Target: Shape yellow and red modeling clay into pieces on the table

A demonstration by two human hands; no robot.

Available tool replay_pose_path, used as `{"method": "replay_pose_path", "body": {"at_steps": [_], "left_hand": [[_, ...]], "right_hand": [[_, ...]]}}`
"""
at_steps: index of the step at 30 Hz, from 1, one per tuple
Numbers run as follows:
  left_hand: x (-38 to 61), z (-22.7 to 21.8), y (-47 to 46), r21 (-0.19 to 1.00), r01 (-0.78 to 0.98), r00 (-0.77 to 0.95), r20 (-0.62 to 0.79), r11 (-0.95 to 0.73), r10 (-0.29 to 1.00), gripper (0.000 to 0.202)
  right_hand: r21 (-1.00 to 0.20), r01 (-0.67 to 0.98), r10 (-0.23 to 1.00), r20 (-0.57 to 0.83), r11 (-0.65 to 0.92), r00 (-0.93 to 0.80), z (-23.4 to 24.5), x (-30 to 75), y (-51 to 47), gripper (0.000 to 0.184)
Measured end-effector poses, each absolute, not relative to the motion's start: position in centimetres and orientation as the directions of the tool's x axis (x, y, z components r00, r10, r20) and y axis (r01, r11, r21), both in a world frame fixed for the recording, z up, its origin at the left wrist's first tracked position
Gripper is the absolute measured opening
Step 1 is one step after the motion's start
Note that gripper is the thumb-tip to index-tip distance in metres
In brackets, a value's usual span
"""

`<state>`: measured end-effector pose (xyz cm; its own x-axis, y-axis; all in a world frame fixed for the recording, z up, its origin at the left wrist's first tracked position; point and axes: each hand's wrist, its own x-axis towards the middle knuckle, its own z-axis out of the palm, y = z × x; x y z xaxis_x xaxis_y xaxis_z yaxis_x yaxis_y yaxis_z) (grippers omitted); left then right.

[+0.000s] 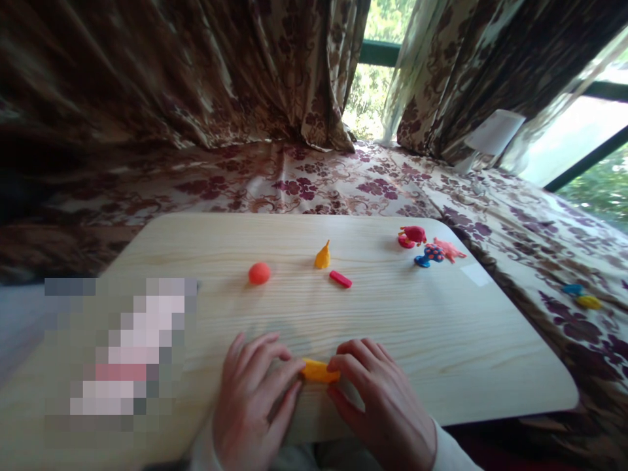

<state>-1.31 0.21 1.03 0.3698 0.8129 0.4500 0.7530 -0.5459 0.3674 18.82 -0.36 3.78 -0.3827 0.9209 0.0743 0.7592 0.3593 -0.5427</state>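
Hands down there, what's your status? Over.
Left hand, right hand: each holding an end of yellow clay. Shape: short roll. Orange ball, red stick: beyond, not in the way.

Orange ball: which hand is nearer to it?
Left. The left hand is directly on this side of the orange ball; the right hand is farther off, toward the right.

Pale wood-grain table [471,347]: orange ball [259,273], yellow teardrop [322,257], red bar [340,279], figures [434,252] far right.
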Motion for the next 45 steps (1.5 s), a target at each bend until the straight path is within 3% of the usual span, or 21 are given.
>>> {"method": "replay_pose_path", "body": {"at_steps": [21, 27, 31, 45], "left_hand": [[-0.6, 1.0, -0.1, 0.318, 0.755, 0.411, 0.452, -0.574, 0.792, 0.035], [0.2, 1.0, -0.5, 0.368, 0.754, 0.317, 0.521, -0.544, 0.793, 0.031], [0.2, 0.9, -0.5, 0.325, 0.761, 0.367, 0.499, -0.561, 0.786, 0.033], [-0.2, 1.2, 0.6, 0.498, 0.709, 0.268, 0.465, -0.499, 0.844, 0.019]], "right_hand": [[-0.516, 0.765, 0.915, 0.107, 0.385, -0.388, 3.3, 18.6, -0.2, 0.011], [-0.510, 0.764, 0.912, 0.121, 0.396, -0.393, 3.4, 18.6, -0.1, 0.011], [-0.511, 0.766, 0.914, 0.114, 0.389, -0.389, 3.3, 18.6, -0.1, 0.012], [-0.570, 0.732, 0.909, 0.064, 0.373, -0.413, 4.3, 18.8, 0.0, 0.008]]}}
